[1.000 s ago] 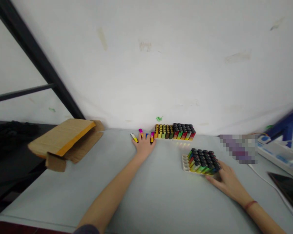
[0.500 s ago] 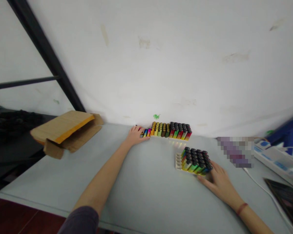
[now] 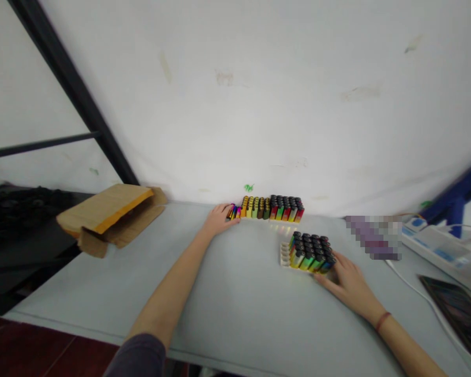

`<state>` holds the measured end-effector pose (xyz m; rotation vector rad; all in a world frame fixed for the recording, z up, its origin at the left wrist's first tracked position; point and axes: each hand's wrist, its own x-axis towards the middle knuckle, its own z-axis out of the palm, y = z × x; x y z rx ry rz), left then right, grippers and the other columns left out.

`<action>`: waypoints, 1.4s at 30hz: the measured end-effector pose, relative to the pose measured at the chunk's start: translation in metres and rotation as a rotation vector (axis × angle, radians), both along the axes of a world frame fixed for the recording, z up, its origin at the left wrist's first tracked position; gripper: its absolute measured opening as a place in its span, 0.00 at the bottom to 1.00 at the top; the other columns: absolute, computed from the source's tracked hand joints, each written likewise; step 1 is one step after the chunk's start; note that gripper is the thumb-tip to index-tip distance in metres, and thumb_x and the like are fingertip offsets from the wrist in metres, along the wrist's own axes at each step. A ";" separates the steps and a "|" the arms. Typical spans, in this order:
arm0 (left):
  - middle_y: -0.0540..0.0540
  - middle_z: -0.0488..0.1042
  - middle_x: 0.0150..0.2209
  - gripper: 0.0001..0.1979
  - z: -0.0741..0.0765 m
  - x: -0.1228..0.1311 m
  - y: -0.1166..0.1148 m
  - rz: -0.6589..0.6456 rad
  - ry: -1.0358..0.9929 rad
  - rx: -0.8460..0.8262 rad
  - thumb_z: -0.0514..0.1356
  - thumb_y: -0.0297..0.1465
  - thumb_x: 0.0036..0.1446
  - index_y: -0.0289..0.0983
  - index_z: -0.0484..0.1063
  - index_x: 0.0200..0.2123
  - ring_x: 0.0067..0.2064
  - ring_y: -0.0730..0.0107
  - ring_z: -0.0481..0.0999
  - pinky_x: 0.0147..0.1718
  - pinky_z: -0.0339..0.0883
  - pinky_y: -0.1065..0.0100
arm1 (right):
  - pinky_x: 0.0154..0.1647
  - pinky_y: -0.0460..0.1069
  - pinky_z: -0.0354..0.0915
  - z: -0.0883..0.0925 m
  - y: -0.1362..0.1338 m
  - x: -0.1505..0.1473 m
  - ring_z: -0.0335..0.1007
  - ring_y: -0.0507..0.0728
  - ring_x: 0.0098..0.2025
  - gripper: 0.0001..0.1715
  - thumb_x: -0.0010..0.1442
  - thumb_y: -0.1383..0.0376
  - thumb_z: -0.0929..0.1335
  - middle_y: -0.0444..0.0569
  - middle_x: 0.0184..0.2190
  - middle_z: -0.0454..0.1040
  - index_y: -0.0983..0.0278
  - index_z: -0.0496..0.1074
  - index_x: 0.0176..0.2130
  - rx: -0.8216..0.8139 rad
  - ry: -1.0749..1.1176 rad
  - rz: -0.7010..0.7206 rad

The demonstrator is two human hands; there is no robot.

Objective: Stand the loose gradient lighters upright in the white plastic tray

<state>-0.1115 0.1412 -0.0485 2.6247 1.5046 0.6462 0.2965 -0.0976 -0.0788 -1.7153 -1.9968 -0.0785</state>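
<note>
My left hand (image 3: 219, 219) is at the back of the table, its fingers curled around the left end of a row of shiny, multicoloured lighters (image 3: 234, 212). Part of that group is hidden by the hand. Right beside it stand yellow and dark-green lighters (image 3: 255, 208), then a block of black-topped lighters (image 3: 286, 209) in a white tray. Closer to me, a white tray (image 3: 284, 255) holds upright black-topped lighters (image 3: 313, 252), with a column of bare slots at its left end. My right hand (image 3: 349, 280) grips this tray's right end, thumb along the front and fingers behind.
An opened cardboard box (image 3: 110, 214) lies at the left. On the right are a blurred-out purple item (image 3: 371, 238), a white power strip (image 3: 443, 251), a white cable (image 3: 412, 290) and a dark-screened device (image 3: 455, 309). A white wall (image 3: 235, 115) rises behind the table.
The view has shifted slightly. A little more of the shiny lighters shows beside my left hand. My right hand stays at the near tray's right end.
</note>
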 end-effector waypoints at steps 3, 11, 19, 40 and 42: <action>0.36 0.68 0.66 0.34 0.004 -0.016 -0.005 -0.017 -0.025 0.005 0.53 0.53 0.65 0.36 0.68 0.64 0.68 0.53 0.65 0.69 0.57 0.52 | 0.60 0.65 0.67 0.000 0.003 0.001 0.72 0.71 0.59 0.41 0.64 0.37 0.62 0.63 0.59 0.75 0.64 0.69 0.60 -0.011 0.048 0.012; 0.39 0.53 0.75 0.35 0.005 -0.043 -0.017 -0.048 0.220 -0.175 0.39 0.46 0.70 0.36 0.56 0.73 0.75 0.55 0.52 0.70 0.52 0.51 | 0.64 0.67 0.63 0.028 0.012 -0.005 0.67 0.74 0.64 0.52 0.57 0.36 0.68 0.64 0.62 0.72 0.65 0.64 0.65 -0.241 0.119 0.008; 0.41 0.48 0.76 0.32 0.014 0.004 -0.021 0.081 0.247 -0.170 0.41 0.42 0.71 0.43 0.50 0.75 0.77 0.50 0.44 0.69 0.44 0.34 | 0.62 0.68 0.63 0.040 0.016 -0.014 0.67 0.73 0.63 0.51 0.55 0.37 0.71 0.63 0.62 0.71 0.63 0.62 0.65 -0.261 0.129 0.000; 0.41 0.54 0.74 0.27 0.017 0.032 -0.013 0.107 0.235 -0.182 0.42 0.41 0.72 0.46 0.64 0.69 0.74 0.44 0.52 0.65 0.42 0.25 | 0.67 0.65 0.56 0.033 0.007 -0.022 0.59 0.73 0.68 0.51 0.59 0.38 0.69 0.66 0.68 0.64 0.67 0.61 0.66 -0.259 0.042 -0.049; 0.41 0.55 0.74 0.27 0.018 0.034 -0.012 0.109 0.241 -0.177 0.42 0.41 0.72 0.45 0.64 0.69 0.74 0.46 0.52 0.66 0.44 0.27 | 0.67 0.65 0.56 0.033 0.007 -0.021 0.60 0.73 0.68 0.51 0.58 0.37 0.69 0.66 0.67 0.64 0.68 0.62 0.66 -0.257 0.045 -0.058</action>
